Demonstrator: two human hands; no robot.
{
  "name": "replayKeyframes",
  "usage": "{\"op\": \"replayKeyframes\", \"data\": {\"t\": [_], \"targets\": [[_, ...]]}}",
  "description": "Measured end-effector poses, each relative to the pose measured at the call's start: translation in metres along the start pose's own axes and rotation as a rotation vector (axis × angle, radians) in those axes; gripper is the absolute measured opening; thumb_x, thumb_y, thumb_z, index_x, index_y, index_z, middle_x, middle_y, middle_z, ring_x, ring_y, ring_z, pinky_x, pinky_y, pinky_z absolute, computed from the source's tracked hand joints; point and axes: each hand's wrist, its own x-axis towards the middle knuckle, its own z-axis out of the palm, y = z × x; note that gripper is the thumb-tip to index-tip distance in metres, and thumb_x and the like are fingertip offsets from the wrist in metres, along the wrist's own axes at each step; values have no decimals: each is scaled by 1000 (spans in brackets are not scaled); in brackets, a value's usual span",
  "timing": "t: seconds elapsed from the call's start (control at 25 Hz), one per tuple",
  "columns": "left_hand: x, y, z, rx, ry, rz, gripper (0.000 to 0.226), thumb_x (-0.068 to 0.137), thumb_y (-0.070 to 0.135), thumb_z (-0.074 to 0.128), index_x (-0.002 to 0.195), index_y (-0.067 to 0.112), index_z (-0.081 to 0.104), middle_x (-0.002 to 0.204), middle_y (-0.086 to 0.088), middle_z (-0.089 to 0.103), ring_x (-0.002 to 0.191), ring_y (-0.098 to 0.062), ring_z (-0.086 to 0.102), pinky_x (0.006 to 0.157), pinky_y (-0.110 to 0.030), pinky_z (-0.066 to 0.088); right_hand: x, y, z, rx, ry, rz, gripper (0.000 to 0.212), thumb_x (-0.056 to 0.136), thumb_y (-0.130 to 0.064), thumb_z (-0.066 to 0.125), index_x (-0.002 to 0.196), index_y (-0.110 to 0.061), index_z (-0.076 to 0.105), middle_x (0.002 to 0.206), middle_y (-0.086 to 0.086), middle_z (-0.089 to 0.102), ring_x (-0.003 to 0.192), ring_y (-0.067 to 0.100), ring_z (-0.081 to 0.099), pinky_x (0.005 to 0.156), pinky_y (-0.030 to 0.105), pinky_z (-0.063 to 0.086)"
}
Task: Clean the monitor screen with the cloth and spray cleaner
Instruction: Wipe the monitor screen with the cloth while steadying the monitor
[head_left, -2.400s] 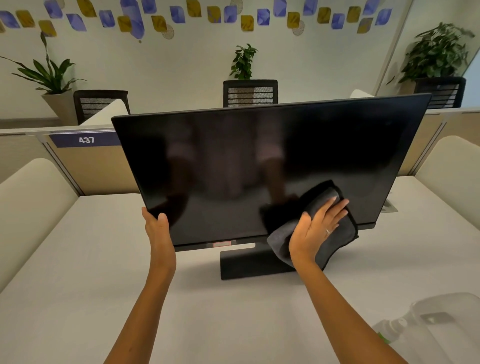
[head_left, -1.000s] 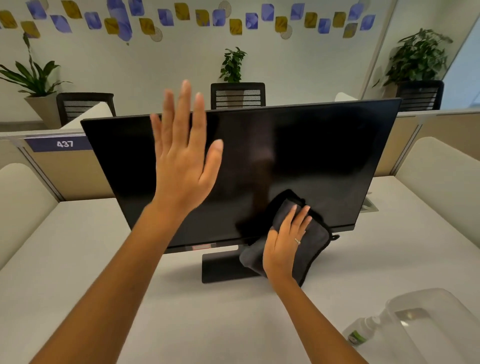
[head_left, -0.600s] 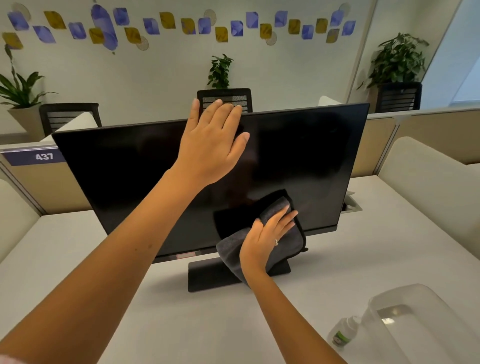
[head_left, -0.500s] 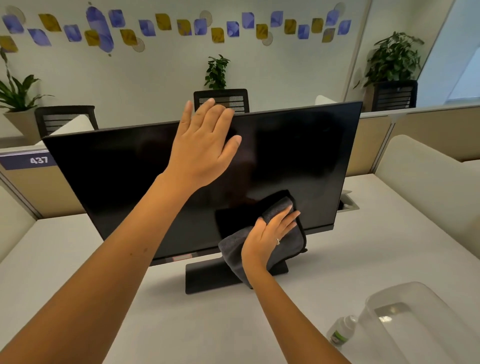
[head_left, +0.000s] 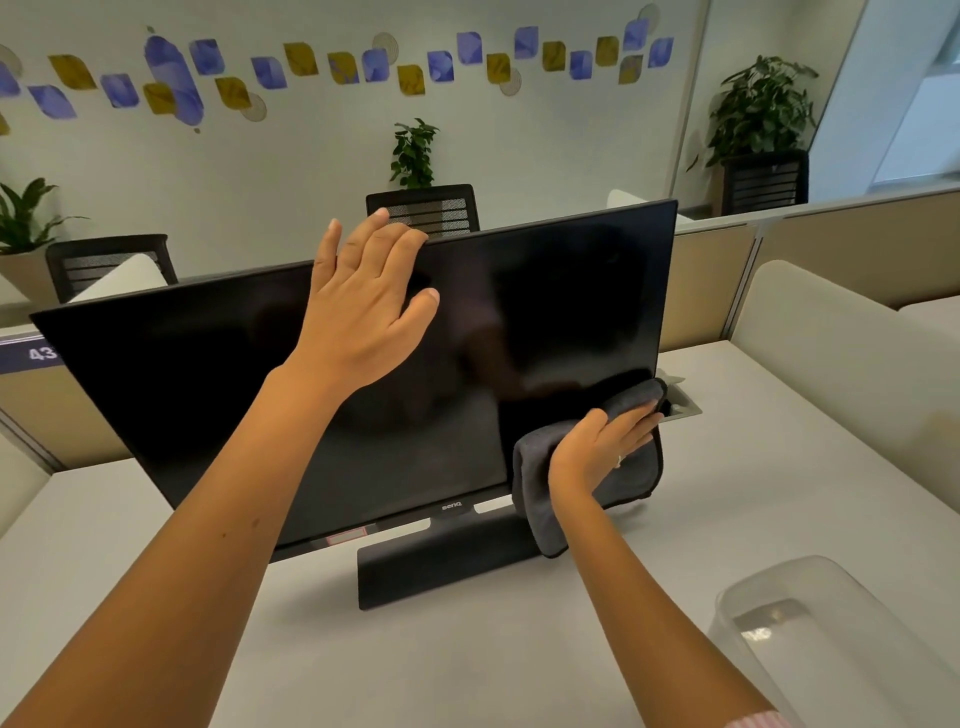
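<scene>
A black monitor (head_left: 208, 384) stands on its base (head_left: 441, 566) in the middle of the white desk, screen dark. My left hand (head_left: 363, 301) is raised at the monitor's top edge, fingers spread, fingertips over the rim. My right hand (head_left: 597, 447) presses a dark grey cloth (head_left: 535, 488) flat against the screen's lower right corner. The cloth hangs down past the bottom bezel. The spray bottle is out of view.
A clear plastic bin (head_left: 841, 639) sits at the desk's front right. A cable port (head_left: 680, 405) lies behind the monitor's right edge. Beige partitions (head_left: 831, 332) enclose the desk; chairs (head_left: 423, 208) and potted plants (head_left: 763, 109) stand beyond.
My right hand slid the cloth rightward along the lower screen to the bottom right corner. My left hand rose from the bottom left edge to the top edge. The spray bottle left the view.
</scene>
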Motion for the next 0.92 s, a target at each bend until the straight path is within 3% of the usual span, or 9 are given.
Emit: {"op": "replayKeyframes", "data": {"t": [0.28,0.4,0.68,0.92], "targets": [[1,3,-4,-41,-32,-29,46,83,29,36,128,21,35,141,1,37,141,-15,13,115,-39,-10,-73,36,16,-167,-141,-69,64,98,-17,38,150,-14,3,160,6,-4,146,30,0,114,42,24],[-1,3,-6,-45,-46,-39,48,81,28,35,129,20,34,142,1,36,141,-15,12,115,-40,-10,-74,34,19,-118,-188,-74,64,97,-12,40,150,-13,2,159,7,-6,146,31,-6,118,46,18],[0,2,-10,-57,-87,-23,52,78,29,33,130,21,32,141,0,36,140,-14,13,114,-39,-10,-4,9,2,26,-34,-24,60,97,-8,33,150,-12,6,160,8,0,146,33,-1,117,53,17],[2,2,-10,-44,-116,-10,52,79,30,32,130,21,30,141,0,35,140,-15,13,113,-39,-11,20,-42,3,-56,-30,-287,57,95,-8,31,149,-8,13,159,13,4,146,35,0,118,52,10]]}}
